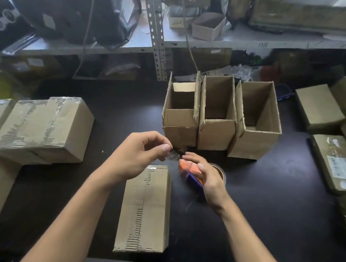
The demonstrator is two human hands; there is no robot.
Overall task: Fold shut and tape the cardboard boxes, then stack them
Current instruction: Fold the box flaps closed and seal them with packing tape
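Boxes: taped box [144,209] done, three open boxes [218,114] behind it untaped; left hand [139,155] fingers pinch tape end, right hand [207,178] grips tape dispenser [191,171].

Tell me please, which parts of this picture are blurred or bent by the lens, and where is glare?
Head view: the shelf edge bows, a wide-angle effect; the upper corners and the dark bags are smeared; the hands, left hand and right hand, with the tape dispenser, are slightly soft; glare sits on the taped boxes at left.
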